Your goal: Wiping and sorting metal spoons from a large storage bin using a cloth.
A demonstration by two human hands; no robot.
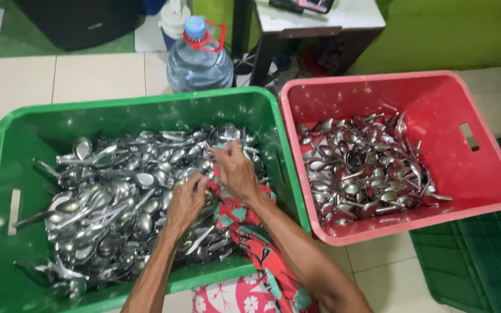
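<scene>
Green crate (7,150) of spoons (111,197), floor, left of red crate (494,174). Left hand (185,203), right hand (234,171): pinching red patterned cloth (244,232) over spoons. Wiping step; dry spoon seemingly for red crate.

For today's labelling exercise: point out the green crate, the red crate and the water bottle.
green crate (146,107): head view, bare inner back wall.
red crate (482,174): head view, inner right wall.
water bottle (199,65): head view, clear body below the blue cap.

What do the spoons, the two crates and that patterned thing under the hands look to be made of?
Spoons: likely stainless steel, shiny with mirror glints.
Green crate and red crate: moulded plastic, glossy, with cut-out handles.
Patterned cloth: soft fabric, it folds and drapes.
</scene>
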